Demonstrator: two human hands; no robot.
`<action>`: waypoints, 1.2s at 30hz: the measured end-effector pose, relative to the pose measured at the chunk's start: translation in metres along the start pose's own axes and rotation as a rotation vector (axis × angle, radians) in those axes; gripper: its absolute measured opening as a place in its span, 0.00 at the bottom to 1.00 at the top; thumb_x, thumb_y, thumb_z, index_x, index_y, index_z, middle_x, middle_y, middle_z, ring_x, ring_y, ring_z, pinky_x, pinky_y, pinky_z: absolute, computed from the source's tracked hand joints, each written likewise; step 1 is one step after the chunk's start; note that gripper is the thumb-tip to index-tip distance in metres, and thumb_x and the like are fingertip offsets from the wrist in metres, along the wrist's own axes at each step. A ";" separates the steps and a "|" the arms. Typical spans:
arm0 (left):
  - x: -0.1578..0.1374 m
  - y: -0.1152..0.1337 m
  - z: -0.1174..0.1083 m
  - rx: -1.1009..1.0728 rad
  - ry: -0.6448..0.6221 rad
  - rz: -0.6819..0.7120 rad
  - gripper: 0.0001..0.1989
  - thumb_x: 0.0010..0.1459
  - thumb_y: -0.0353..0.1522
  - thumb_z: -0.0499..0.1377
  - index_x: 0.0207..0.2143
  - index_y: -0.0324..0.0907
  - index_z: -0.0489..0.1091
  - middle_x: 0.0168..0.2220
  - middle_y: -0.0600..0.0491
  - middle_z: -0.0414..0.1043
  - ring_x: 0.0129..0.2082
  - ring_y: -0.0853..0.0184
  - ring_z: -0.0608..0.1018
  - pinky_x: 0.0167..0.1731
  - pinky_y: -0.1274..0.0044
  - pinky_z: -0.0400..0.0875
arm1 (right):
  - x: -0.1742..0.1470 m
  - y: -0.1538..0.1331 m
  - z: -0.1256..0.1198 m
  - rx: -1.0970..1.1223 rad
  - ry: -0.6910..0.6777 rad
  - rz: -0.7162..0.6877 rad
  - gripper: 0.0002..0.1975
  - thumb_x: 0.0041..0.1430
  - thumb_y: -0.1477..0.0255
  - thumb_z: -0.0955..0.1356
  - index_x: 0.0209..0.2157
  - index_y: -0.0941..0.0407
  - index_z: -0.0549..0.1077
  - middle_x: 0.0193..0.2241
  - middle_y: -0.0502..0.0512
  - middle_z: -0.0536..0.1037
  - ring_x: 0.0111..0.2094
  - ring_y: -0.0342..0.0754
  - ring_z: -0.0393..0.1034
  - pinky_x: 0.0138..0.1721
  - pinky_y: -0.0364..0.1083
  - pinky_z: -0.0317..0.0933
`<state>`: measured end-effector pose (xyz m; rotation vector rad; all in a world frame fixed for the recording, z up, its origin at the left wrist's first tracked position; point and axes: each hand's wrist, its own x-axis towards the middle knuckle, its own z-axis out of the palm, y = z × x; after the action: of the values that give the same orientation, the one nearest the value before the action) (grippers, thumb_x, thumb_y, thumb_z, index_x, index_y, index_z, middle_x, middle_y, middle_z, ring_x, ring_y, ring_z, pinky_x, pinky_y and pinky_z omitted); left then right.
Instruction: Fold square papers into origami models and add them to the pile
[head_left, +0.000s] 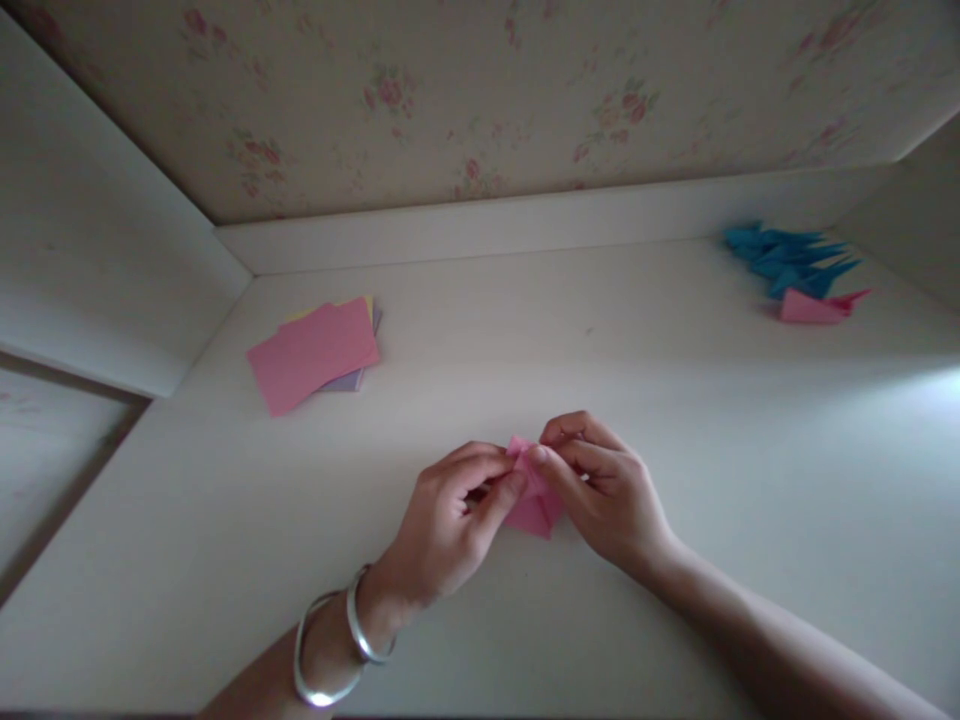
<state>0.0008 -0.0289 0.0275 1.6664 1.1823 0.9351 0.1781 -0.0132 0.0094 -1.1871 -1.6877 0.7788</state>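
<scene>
A small piece of folded pink paper [534, 512] is between my two hands, above the middle of the white table. My left hand [461, 505] pinches its left side between thumb and fingers. From the right, my right hand [604, 485] grips the paper's upper part, the thumb pressed on its face. Creases and a pointed lower corner show on the paper; my fingers cover part of its upper and side edges. Two silver bangles [360, 625] circle my left wrist.
To the left lies a stack of paper sheets, pink sheet [315, 352] on top, yellow and purple edges beneath. At the back right sit several blue folded paper figures [795, 262] and one pink folded figure [814, 308]. A floral wall [472, 110] rises behind the table [480, 330].
</scene>
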 end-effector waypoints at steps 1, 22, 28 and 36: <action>0.000 0.000 0.000 0.011 0.006 0.010 0.09 0.65 0.33 0.58 0.41 0.41 0.78 0.38 0.49 0.78 0.36 0.67 0.78 0.37 0.77 0.74 | 0.000 0.000 0.000 0.000 0.004 0.001 0.17 0.63 0.69 0.68 0.20 0.56 0.74 0.30 0.54 0.73 0.29 0.43 0.70 0.27 0.42 0.64; -0.002 -0.003 0.001 0.058 -0.042 -0.034 0.11 0.66 0.33 0.57 0.46 0.44 0.77 0.42 0.52 0.82 0.38 0.66 0.82 0.41 0.78 0.76 | -0.002 0.004 0.004 -0.052 -0.047 -0.020 0.18 0.62 0.70 0.69 0.18 0.57 0.71 0.29 0.54 0.73 0.26 0.41 0.69 0.26 0.41 0.63; -0.002 -0.002 -0.001 0.124 -0.032 -0.059 0.10 0.65 0.31 0.57 0.43 0.45 0.78 0.39 0.54 0.83 0.35 0.68 0.82 0.37 0.81 0.75 | -0.001 0.002 0.004 0.001 -0.110 0.019 0.19 0.63 0.68 0.68 0.18 0.56 0.71 0.30 0.54 0.74 0.26 0.41 0.69 0.27 0.41 0.64; 0.002 -0.008 -0.010 0.050 0.090 -0.171 0.11 0.65 0.37 0.57 0.41 0.43 0.78 0.38 0.54 0.82 0.35 0.68 0.81 0.33 0.82 0.74 | 0.006 0.002 -0.008 0.283 -0.276 0.313 0.13 0.62 0.60 0.69 0.36 0.55 0.79 0.33 0.55 0.80 0.33 0.46 0.74 0.32 0.42 0.67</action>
<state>-0.0101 -0.0230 0.0233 1.5479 1.3952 0.8877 0.1852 -0.0073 0.0122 -1.1969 -1.5571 1.3811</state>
